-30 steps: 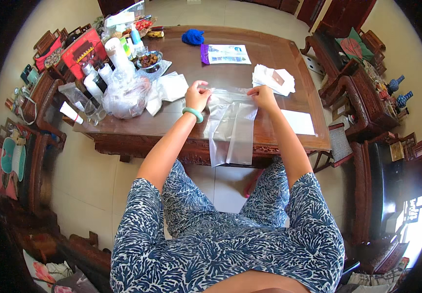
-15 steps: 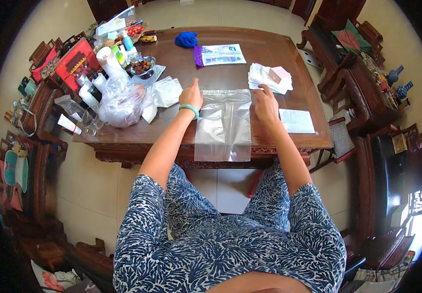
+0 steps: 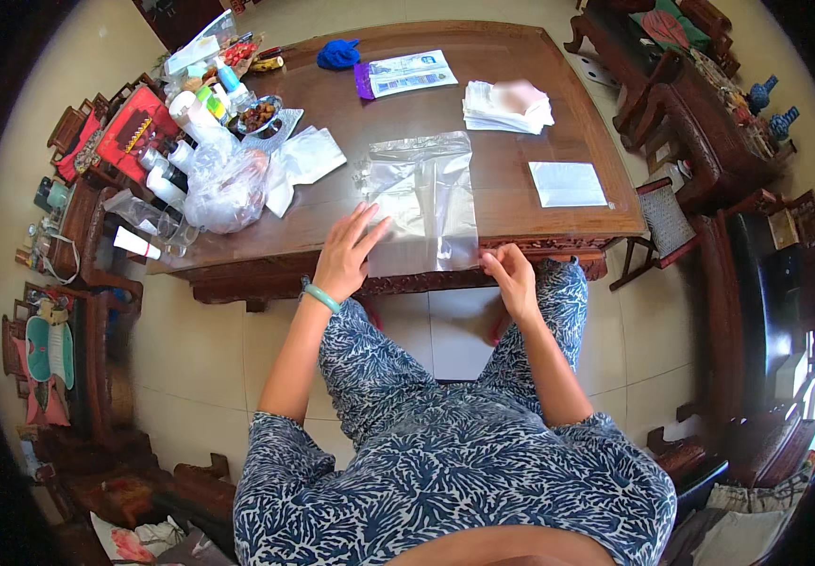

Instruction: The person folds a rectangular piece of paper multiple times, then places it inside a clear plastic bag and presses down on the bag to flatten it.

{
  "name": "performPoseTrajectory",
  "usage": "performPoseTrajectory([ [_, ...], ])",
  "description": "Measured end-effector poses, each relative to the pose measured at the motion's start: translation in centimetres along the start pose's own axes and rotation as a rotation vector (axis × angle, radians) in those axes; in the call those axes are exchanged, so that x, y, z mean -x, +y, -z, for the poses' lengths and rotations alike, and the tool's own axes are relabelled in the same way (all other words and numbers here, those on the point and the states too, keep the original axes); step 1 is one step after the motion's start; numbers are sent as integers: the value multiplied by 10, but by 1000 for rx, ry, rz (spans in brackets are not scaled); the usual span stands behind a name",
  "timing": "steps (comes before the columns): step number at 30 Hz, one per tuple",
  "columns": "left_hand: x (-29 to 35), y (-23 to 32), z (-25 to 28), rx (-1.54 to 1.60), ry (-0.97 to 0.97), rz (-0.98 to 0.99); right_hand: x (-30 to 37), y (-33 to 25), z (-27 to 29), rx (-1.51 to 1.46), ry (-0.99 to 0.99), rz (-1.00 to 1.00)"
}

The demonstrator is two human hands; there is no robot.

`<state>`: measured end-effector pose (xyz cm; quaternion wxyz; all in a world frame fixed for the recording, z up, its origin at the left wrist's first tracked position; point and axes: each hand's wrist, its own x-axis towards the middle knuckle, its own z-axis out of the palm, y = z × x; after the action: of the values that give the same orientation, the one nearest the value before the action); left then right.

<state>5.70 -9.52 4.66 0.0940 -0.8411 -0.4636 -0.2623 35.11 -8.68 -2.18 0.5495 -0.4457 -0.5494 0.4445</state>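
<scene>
While bottles (image 3: 179, 156) and a bulging clear sack (image 3: 226, 184) crowd the dark wooden table's (image 3: 520, 203) left edge, the left hand (image 3: 346, 259) lies flat — fingers spread — on the clear plastic bag's (image 3: 423, 198) near left corner. That bag lies flat at the near edge, mid-table. The right hand (image 3: 513, 278) pinches its near right corner. Folded cloths (image 3: 506, 104) sit toward the far right — pale tiled floor (image 3: 190, 349) below.

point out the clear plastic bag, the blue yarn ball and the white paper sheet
clear plastic bag (image 3: 421, 198), head view, middle of the bag
blue yarn ball (image 3: 338, 54), head view, its centre
white paper sheet (image 3: 568, 183), head view, middle of the sheet
</scene>
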Motion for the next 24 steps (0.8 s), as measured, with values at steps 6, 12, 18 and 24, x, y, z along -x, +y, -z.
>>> performPoseTrajectory([
  [6, 11, -5, -36, -25, 321, -105, -16, 0, -12, -72, -19, -127],
  [12, 12, 18, -27, 42, 393, -137, -1, -19, 7, -90, -79, -105],
  [18, 20, 32, -22, 75, 378, -115, 1, -15, 22, 113, -148, -35],
  [24, 20, 43, -17, 191, 343, -94, 12, -36, 29, 378, -76, 99],
])
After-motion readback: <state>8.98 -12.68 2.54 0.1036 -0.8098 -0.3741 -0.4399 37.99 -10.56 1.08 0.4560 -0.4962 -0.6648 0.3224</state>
